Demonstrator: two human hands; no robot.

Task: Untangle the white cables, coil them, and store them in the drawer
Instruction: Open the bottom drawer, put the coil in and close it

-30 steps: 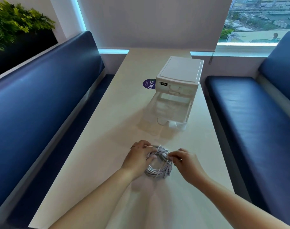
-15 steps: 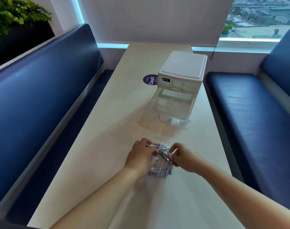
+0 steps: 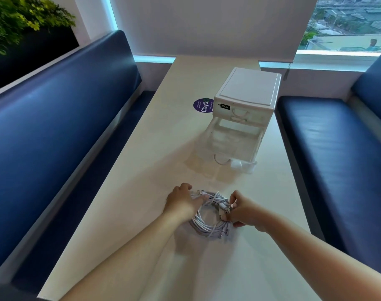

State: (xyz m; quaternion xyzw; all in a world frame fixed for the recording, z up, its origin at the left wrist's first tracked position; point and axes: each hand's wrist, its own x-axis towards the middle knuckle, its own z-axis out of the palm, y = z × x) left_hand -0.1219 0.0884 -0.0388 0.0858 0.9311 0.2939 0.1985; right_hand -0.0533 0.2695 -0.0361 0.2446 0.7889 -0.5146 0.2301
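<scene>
Cream booth table [image 3: 124, 235], lower centre | right hand [image 3: 245, 213] pinches strands of the white cable coil [image 3: 204, 228], seemingly binding it | left hand [image 3: 180, 205] grips the coil's left rim, steadying it | clear drawer [image 3: 235, 146] above centre, open, likely awaiting the coil

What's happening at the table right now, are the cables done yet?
Not yet. A person has the white cables gathered into a loose coil on the table near them. The left hand holds the coil's left side, while the right hand pinches strands on its right side. Farther back stands a small white drawer unit with its lower drawer pulled open; the coil is not in it yet.
</scene>
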